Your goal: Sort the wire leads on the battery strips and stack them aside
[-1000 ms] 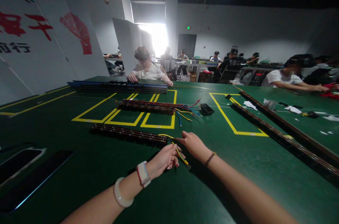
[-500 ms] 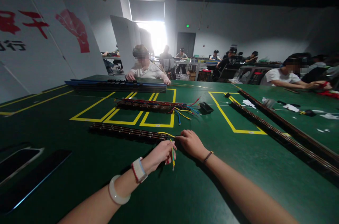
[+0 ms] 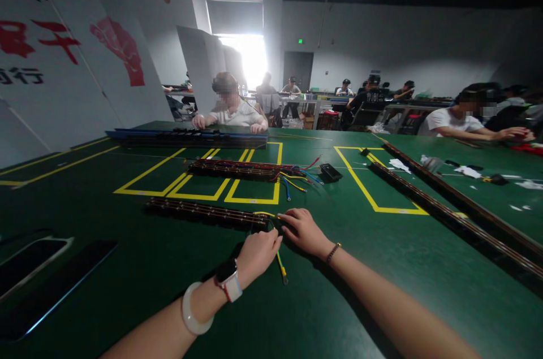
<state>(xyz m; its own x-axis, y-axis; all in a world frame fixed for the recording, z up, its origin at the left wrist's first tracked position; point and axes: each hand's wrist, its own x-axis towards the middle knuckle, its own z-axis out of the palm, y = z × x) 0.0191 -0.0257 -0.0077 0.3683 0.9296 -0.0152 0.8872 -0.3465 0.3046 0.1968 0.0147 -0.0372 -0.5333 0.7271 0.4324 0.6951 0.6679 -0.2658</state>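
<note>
A dark, long terminal-like strip (image 3: 207, 213) with thin metal rails lies on the green table, its right end by my hands. My left hand (image 3: 259, 250), back upward, is closed at that end around a yellow-green wire (image 3: 279, 260). The wire's free end, with a ring lug (image 3: 285, 279), hangs out below the fingers. My right hand (image 3: 304, 230) has its fingertips closed on a yellow wire (image 3: 265, 213) coming off the strip's end. The fingers partly hide both wires.
Beyond lies a similar strip (image 3: 237, 168) with red, blue and yellow wires, beside a black box (image 3: 330, 172). Two long strips (image 3: 432, 195) run along the right. Two phone-like dark slabs (image 3: 63, 285) lie at left. A person (image 3: 233, 107) works across the table by long blue-black profiles (image 3: 186, 137).
My left hand has rolled over, back of the hand now upward, and the yellow-green wire's lug end has swung right and down. My right hand has barely shifted.
</note>
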